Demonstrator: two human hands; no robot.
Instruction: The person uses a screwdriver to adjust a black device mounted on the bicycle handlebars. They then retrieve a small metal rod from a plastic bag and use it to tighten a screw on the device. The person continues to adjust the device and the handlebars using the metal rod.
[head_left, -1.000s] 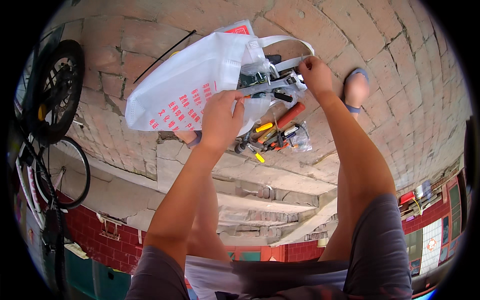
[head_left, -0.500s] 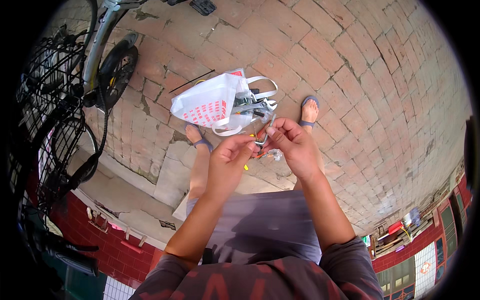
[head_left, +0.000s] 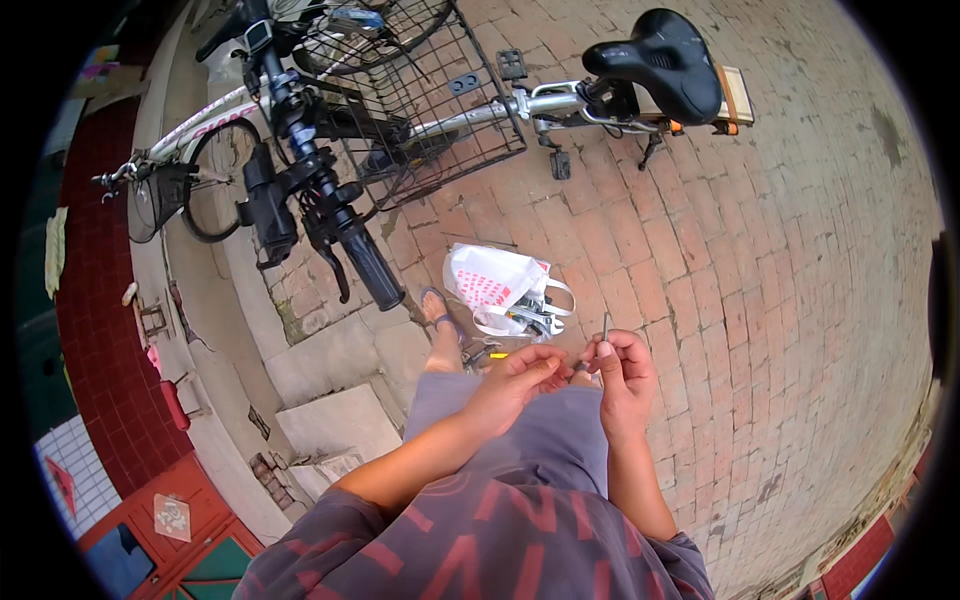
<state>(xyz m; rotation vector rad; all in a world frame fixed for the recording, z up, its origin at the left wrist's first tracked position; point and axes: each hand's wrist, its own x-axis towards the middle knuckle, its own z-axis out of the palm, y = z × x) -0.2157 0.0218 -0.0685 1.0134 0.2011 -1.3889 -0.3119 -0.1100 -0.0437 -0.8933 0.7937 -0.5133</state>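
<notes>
My right hand (head_left: 625,385) pinches an L-shaped hex key (head_left: 605,327) between thumb and fingers; its thin grey arm sticks up past the fingertips. Just beside it, my left hand (head_left: 520,382) has thumb and fingers pressed together. What the left fingers hold, if anything, is too small to make out. Beyond both hands, a white tote bag (head_left: 485,275) with red print lies on the brick paving. Metal tools (head_left: 535,317) show in its mouth. A small yellow item (head_left: 498,356) lies near my left hand, partly covered.
Ahead stands a bicycle with a black saddle (head_left: 655,65), a wire basket (head_left: 450,100) and a handlebar whose black grip (head_left: 370,265) reaches toward me. A second, white bicycle (head_left: 200,125) is behind it. Stone steps (head_left: 335,425) lie to my left.
My view has swung left and up, bringing the bicycle into full sight. The left hand has drawn slightly away from the right. The hex key stays in the right hand.
</notes>
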